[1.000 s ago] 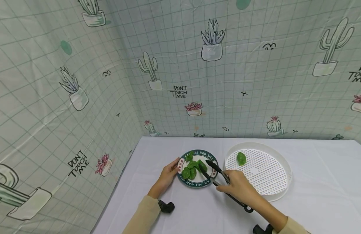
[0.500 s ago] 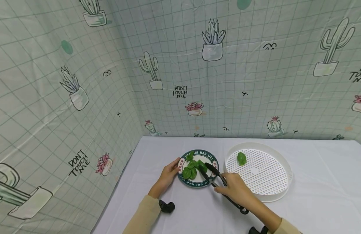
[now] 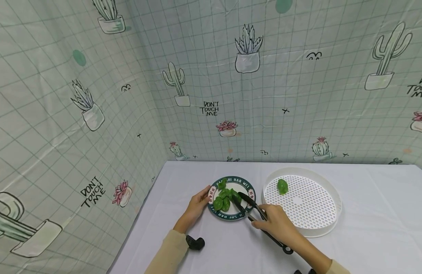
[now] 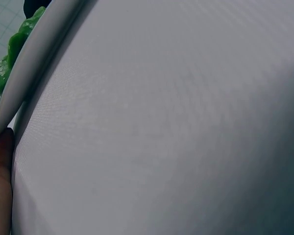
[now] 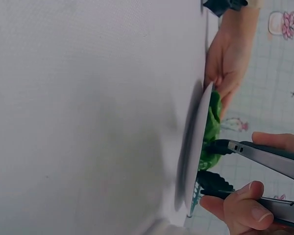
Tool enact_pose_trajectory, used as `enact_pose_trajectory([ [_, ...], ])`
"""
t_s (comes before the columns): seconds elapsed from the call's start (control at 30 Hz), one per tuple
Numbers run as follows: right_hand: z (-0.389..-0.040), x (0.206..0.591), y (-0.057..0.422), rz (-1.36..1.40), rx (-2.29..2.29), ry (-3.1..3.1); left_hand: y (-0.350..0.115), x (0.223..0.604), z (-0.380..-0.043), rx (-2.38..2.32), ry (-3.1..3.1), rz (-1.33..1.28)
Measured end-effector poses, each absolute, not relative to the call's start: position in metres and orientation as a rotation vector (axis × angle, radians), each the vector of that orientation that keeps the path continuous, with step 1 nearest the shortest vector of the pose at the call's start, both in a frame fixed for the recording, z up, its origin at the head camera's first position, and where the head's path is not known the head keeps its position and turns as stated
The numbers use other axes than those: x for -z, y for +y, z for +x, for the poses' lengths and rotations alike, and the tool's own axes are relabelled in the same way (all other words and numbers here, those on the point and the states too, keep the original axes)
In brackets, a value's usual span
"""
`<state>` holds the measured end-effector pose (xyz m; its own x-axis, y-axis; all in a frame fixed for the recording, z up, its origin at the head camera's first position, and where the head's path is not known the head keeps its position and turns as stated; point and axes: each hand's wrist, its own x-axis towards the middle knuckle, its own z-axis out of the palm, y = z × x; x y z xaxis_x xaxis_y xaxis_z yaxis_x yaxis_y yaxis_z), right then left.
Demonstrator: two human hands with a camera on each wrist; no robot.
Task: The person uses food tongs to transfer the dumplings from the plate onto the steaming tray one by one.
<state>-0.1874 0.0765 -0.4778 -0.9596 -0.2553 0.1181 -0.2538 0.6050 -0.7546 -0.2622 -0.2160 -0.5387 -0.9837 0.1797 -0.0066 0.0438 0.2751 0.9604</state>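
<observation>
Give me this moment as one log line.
left hand: grips lettered plate | right hand: holds black tongs, spread, over plate | green leaves: on plate | white perforated tray: single leaf

2 grid-patterned walls (image 3: pixel 279 83) met in a corner behind a white-covered table (image 3: pixel 378 213)
The creased, pale covering (image 3: pixel 43 129) bore potted cacti (image 3: pixel 379 80), pink succulents (image 3: pixel 227 129), green dots (image 3: pixel 79 58) and the words "DON'T TOUCH ME" (image 3: pixel 211 109), its folds catching soft light

The right hand (image 3: pixel 278 224) holds tongs (image 3: pixel 248 199) at green leaves (image 3: pixel 225 193)
</observation>
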Motion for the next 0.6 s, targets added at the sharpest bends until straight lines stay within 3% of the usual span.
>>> enact_pose_trajectory([
  [0.6, -0.179, 0.455, 0.114, -0.508, 1.401, 2.823, -0.214, 0.539, -0.262, -1.838, 2.380, 0.194],
])
